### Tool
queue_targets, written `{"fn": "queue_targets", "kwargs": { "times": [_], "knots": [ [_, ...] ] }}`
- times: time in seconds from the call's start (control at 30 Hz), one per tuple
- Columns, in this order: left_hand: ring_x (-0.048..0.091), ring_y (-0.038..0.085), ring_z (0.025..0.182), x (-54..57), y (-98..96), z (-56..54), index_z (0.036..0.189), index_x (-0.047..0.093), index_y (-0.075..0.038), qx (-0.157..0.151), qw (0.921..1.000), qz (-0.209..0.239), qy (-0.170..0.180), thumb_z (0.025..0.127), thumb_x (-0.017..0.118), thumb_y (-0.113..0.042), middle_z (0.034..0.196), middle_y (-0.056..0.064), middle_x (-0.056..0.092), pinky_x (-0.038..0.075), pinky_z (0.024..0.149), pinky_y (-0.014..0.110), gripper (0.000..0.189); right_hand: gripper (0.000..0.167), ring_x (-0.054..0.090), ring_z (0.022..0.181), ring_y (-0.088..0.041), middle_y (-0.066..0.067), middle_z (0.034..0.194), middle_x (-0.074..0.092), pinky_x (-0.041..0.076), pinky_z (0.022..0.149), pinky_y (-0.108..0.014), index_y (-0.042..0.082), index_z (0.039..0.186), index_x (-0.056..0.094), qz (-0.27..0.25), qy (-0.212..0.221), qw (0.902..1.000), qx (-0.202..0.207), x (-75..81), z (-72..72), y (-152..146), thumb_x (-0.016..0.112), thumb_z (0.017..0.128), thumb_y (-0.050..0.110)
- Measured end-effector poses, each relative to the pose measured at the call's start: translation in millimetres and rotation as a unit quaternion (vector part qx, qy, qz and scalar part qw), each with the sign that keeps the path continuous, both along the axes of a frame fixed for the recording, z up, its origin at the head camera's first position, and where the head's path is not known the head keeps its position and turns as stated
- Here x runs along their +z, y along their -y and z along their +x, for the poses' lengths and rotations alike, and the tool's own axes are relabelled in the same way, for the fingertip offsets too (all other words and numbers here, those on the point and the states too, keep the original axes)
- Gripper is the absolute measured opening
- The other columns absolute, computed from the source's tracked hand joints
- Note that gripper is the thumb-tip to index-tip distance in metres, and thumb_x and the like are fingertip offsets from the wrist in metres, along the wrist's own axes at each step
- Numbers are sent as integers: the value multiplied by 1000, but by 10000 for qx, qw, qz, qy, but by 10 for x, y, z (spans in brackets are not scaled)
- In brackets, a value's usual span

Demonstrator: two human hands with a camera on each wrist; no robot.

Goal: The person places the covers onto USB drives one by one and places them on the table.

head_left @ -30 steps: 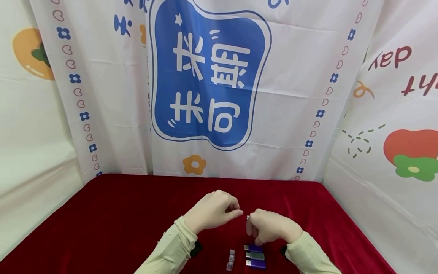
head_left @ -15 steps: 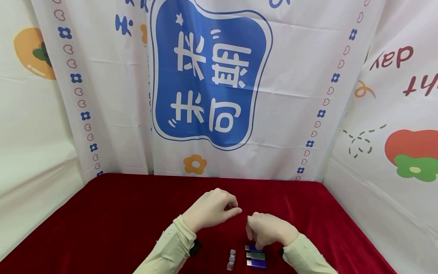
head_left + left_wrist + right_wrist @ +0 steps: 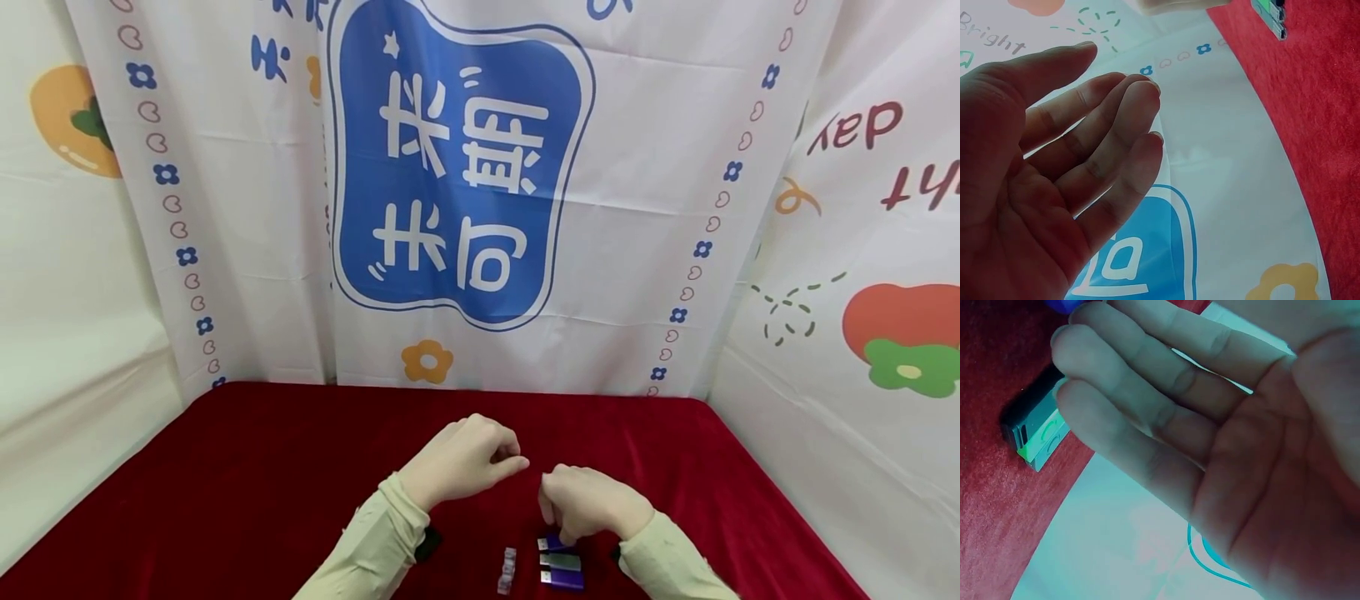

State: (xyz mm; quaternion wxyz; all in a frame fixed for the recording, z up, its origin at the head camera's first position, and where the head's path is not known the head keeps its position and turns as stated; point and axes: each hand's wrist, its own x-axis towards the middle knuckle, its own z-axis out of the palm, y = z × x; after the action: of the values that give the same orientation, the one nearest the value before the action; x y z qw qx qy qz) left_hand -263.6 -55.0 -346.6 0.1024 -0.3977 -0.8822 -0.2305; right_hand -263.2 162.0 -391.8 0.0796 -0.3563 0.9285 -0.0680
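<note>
In the head view my right hand (image 3: pixel 592 502) reaches down to the uppermost purple USB flash drive (image 3: pixel 553 543), its fingertips at the drive's right end. Fingers seem to pinch that drive, which lies tilted; the contact is partly hidden. Below it lie a grey-green USB flash drive (image 3: pixel 561 562) and another purple USB flash drive (image 3: pixel 564 579), metal plugs pointing left. My left hand (image 3: pixel 467 460) hovers farther back with loosely bent fingers and nothing in them. Beyond the right fingers, the right wrist view shows a black and green block-like thing (image 3: pixel 1038 425), mostly hidden in the head view.
Small see-through pieces (image 3: pixel 507 571) lie in a short column left of the flash drives. A red cloth (image 3: pixel 285 483) covers the table. Printed white curtains (image 3: pixel 637 208) hang around the back and sides.
The right hand has shifted slightly down and left onto the uppermost purple drive, which now tilts a little more. The left hand has barely moved.
</note>
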Motion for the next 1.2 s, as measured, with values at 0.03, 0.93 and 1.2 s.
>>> {"fn": "queue_targets", "kwargs": {
  "times": [0.03, 0.93, 1.2],
  "knots": [
    [50, 1, 55, 0, 1, 0, 87, 75, -18, 1, 10000, -1, 1, 92, 72, -26, 70, -18, 58, 45, 51, 17, 10, 29, 51, 55, -1, 14, 65, 57, 46, 51, -20, 18, 72, 68, 15, 1, 10000, 2, -1, 0, 1, 90, 63, 0],
    [50, 1, 55, -2, -7, 0, 87, 75, -18, -25, 10000, -30, 43, 93, 71, -27, 69, -18, 58, 45, 51, 17, 12, 33, 48, 66, -2, 16, 66, 53, 46, 58, -22, 22, 68, 66, 173, -155, 9997, -41, -33, 33, 13, 94, 57, 7],
    [49, 1, 55, -12, -6, 3, 87, 76, -17, 8, 10000, -58, 22, 93, 71, -27, 68, -18, 57, 44, 51, 17, 12, 36, 46, 61, -4, 16, 64, 48, 44, 56, -24, 22, 65, 62, 406, -600, 9972, 174, -39, 25, 21, 96, 56, 12]
  ]
}}
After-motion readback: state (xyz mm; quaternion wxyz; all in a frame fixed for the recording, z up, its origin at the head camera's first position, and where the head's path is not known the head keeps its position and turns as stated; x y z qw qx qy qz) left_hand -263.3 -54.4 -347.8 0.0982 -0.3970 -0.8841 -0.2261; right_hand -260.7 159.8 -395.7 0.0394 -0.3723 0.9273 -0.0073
